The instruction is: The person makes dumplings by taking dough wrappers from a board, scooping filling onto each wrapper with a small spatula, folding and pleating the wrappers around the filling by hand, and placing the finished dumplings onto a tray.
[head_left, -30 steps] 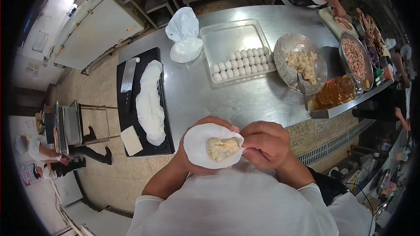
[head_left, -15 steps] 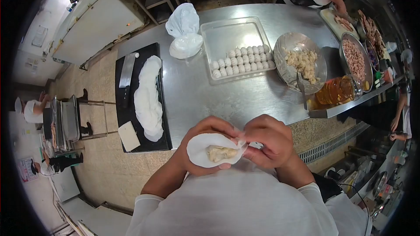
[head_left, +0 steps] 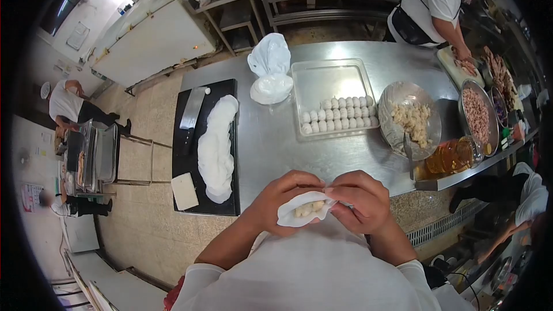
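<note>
A thin white dumpling wrapper (head_left: 286, 214) with pale lumpy filling (head_left: 309, 209) inside is cupped in my left hand (head_left: 275, 197), in front of my chest. My right hand (head_left: 364, 200) pinches the wrapper's right edge between thumb and fingers, and the fingertips of both hands meet at the far rim. The wrapper is partly folded, its left side still gaping. Beyond my hands, a clear tray (head_left: 299, 83) holds rows of pleated white dumplings (head_left: 340, 114). To its right stands a metal bowl (head_left: 391, 95) of pale filling with a spoon (head_left: 408, 150) leaning in it.
On the left, a black board (head_left: 216, 89) carries a cleaver (head_left: 193, 109), a long white cloth bundle (head_left: 218, 150) and a white scraper (head_left: 185, 191). A plastic bag (head_left: 271, 60) lies behind. An oil jar (head_left: 452, 156) stands at right, near a bowl of chopped meat (head_left: 477, 112). A co-worker (head_left: 429, 6) handles meat.
The wrapper has narrowed as both hands drew its edges together, and its opening is smaller. The view has tilted up, showing more of the room and the co-workers.
</note>
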Demonstrator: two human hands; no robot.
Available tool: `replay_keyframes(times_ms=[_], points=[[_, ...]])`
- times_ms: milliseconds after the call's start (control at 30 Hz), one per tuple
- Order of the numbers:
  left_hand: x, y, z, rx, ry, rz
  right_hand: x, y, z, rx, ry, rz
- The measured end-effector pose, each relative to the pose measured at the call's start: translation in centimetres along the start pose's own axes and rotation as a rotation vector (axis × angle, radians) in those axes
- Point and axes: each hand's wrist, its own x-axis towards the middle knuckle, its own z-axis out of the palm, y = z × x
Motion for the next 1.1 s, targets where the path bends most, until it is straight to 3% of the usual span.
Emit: replay_keyframes(times_ms=[133,267,533,600,733,800,933,1000,1100], points=[[0.2,-0.1,0.1,0.079,0.078,0.029,-0.8,0.8,-0.1,0.024,-0.085,0.03],[0.1,-0.7,0.5,-0.092,0.174,0.009,-1.4,1.2,0.2,0.022,-0.112,0.011],[0.5,-1.0,0.8,-0.131,0.088,-0.003,-0.4,0.3,0.2,-0.043,-0.022,0.021],[0.2,-1.1,1.6,-0.194,0.282,0.026,-1.1,0.7,0.2,-0.031,-0.127,0.008],[-0.2,-1.1,1.0,-0.15,0.207,0.044,-1.4,0.5,0.1,-0.054,-0.185,0.03],[-0.2,-0.9,0.8,-0.137,0.114,-0.003,-1.0,0.2,0.1,-0.081,-0.092,-0.047],[-0.1,-0.6,1.0,-0.121,0.111,-0.01,-0.6,-0.2,0.8,-0.039,-0.025,0.046],[0.0,-0.5,1.7,-0.127,0.274,0.029,-1.5,0.4,0.6,-0.022,-0.14,0.032],[-0.8,-0.9,2.2,-0.24,0.302,-0.002,-1.6,0.2,0.4,-0.041,-0.166,0.031]])
